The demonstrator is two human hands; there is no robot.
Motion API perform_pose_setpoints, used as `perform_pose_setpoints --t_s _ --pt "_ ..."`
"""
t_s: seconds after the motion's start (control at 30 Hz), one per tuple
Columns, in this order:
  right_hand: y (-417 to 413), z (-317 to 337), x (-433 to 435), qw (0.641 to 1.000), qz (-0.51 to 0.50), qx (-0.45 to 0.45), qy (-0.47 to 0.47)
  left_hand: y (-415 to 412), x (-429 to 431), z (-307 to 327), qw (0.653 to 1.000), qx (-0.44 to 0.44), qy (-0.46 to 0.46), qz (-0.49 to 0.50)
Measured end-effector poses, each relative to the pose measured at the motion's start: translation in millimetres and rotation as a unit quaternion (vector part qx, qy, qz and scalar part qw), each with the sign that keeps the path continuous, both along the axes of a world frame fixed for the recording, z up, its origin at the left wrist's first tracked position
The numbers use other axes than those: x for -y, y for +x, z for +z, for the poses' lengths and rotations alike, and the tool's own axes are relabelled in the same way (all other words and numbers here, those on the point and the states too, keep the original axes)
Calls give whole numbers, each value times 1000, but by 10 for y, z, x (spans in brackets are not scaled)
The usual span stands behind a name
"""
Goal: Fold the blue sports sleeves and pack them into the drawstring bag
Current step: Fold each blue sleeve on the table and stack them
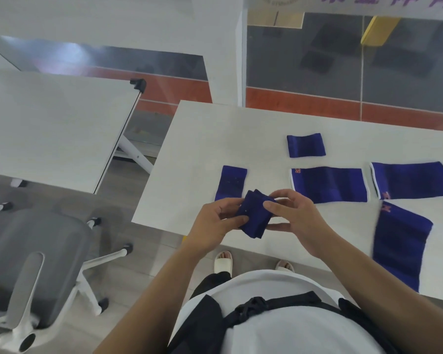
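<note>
A folded blue sleeve (255,215) is held just above the front edge of the white table (202,139). My left hand (219,223) pinches its left side and my right hand (296,221) grips its right side. Other blue sleeves lie flat on the table: a narrow one (230,183) just behind my hands, a small one (306,145) further back, two wide ones with white edges (329,185) (414,183), and a long one (400,246) at the front right. A black drawstring bag (205,325) hangs at my waist.
A grey office chair (33,267) stands to the left of the table. A second white table (51,123) sits at the left, with a gap of floor between. A glass wall runs behind the table.
</note>
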State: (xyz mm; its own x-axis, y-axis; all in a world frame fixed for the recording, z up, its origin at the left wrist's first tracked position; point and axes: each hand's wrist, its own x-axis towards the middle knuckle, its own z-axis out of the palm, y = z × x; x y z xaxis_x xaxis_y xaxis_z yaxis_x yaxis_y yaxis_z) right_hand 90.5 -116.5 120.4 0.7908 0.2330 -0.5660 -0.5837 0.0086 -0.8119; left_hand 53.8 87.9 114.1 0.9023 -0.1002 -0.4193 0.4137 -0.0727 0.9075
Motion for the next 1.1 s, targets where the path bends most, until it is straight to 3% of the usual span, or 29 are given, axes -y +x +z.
perform_pose_setpoints --t_s 0.23,0.33,0.47,0.5,0.57,0.63,0.73,0.87,0.97,1.1 --pt "38 -21 -149 999 29 32 -6 81 -219 -117 1000 -18 -16 11" --pt "32 -64 -300 995 36 76 -54 98 -301 -181 999 -20 5 32" --pt "46 -215 -559 977 41 148 -151 101 -400 -304 988 -59 105 97" --pt "51 -267 -631 966 51 173 -186 103 -435 -331 986 -85 91 109" --pt "49 -375 -798 948 78 207 -230 115 -513 -362 972 -162 -47 161" --pt "24 -488 -968 937 108 233 -239 136 -634 -369 931 -221 -186 223" --pt "6 -680 -1187 881 175 330 -291 181 -857 -453 908 -241 -244 240" --pt "8 -903 -1439 816 254 406 -324 227 -1086 -691 924 -222 -191 245" --pt "-15 -1014 -1607 835 271 355 -321 231 -1246 -913 949 -193 -98 230" --pt "-68 -1145 -1737 842 310 293 -332 232 -1381 -1143 972 -114 141 147"
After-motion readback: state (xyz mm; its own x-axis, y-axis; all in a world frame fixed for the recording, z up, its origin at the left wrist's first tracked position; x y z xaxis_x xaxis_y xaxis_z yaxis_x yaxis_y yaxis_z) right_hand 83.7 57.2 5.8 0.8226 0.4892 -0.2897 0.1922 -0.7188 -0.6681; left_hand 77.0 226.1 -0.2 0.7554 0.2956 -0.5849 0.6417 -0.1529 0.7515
